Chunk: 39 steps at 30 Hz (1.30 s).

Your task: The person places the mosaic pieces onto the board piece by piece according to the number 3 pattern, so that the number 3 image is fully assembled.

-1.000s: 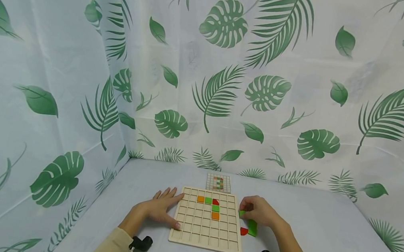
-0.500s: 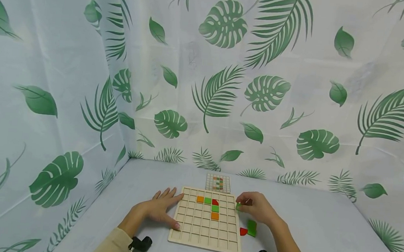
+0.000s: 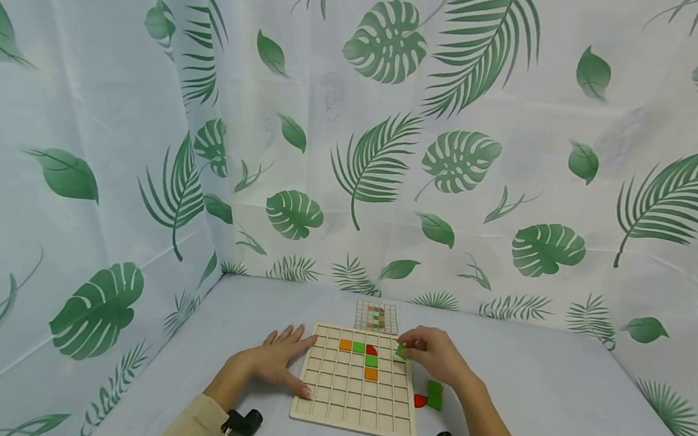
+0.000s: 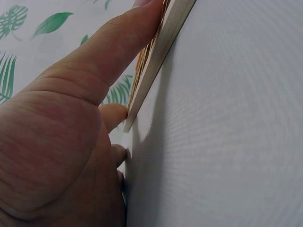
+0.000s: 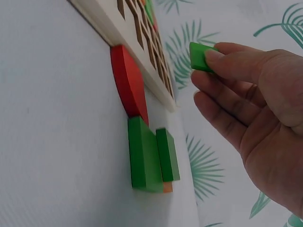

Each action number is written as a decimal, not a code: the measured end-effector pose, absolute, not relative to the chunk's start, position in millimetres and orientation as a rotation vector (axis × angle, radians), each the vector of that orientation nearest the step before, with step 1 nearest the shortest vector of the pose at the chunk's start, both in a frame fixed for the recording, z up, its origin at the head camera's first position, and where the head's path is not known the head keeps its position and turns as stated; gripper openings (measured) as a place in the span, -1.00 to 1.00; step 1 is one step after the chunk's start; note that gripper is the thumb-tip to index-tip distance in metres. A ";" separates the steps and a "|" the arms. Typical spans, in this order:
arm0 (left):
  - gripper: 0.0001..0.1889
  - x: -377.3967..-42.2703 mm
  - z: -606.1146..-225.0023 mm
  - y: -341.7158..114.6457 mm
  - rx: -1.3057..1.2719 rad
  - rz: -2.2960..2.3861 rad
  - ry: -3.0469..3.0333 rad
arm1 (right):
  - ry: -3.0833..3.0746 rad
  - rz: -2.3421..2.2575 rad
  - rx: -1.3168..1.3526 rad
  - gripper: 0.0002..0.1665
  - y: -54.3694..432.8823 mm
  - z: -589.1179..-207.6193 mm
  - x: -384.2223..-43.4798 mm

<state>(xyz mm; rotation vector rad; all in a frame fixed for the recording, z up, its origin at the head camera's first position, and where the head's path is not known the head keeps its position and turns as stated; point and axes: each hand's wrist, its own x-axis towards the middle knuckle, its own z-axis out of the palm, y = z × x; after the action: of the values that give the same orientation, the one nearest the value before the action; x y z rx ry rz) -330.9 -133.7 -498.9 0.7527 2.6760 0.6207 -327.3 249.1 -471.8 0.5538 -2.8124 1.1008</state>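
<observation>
A pale wooden grid board (image 3: 348, 401) lies on the table between the hands, with orange, green and red pieces set in its upper cells. My left hand (image 3: 274, 362) rests at the board's left side, fingers straight, thumb on the lower left rim. My right hand (image 3: 437, 354) pinches a green square tile (image 5: 200, 56) between thumb and index finger, above the board's upper right part. To the right of the board lie a red rounded piece (image 5: 127, 82) and green tiles (image 5: 144, 156). A bit of an orange piece (image 5: 167, 187) shows under them.
A small printed pattern card (image 3: 377, 317) with a coloured grid lies just behind the board. White cloth with green leaves (image 3: 383, 179) hangs behind the table and along its left side. Black cameras (image 3: 244, 421) are strapped to both wrists.
My right hand has lifted the green tile from beside the board and carried it up and left, over the board's upper right area. My left hand stays where it was.
</observation>
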 end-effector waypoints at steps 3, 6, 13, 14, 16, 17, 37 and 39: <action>0.27 -330.3 -498.6 -133.5 0.752 0.615 2.680 | -2.775 1.110 0.577 -0.76 242.7 -470.9 -327.5; 0.27 -329.9 -498.4 -133.4 0.751 0.615 2.681 | -2.751 1.131 0.605 -0.77 234.8 -470.1 -327.5; 0.27 -330.4 -498.9 -134.1 0.747 0.614 2.678 | -2.747 1.151 0.645 -0.77 213.6 -469.5 -327.5; 0.27 -330.6 -499.1 -134.3 0.746 0.615 2.677 | -2.746 1.153 0.657 -0.77 211.4 -469.8 -327.6; 0.27 -330.9 -499.5 -134.6 0.747 0.617 2.677 | -2.743 1.158 0.677 -0.78 207.3 -471.0 -327.7; 0.27 -331.1 -499.7 -134.7 0.748 0.620 2.676 | -2.742 1.159 0.689 -0.78 205.7 -471.9 -328.0; 0.27 -330.6 -498.7 -134.1 0.763 0.617 2.676 | -2.762 1.164 0.773 -0.77 190.9 -483.0 -324.9; 0.27 -330.6 -498.4 -134.0 0.765 0.617 2.674 | -2.776 1.161 0.776 -0.77 189.7 -483.5 -324.6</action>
<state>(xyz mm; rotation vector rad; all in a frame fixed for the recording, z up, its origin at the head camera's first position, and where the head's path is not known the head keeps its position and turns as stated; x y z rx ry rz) -330.6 -134.0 -498.4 0.7653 2.6743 0.6167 -324.6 189.7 -483.5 0.7760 -2.7757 1.1610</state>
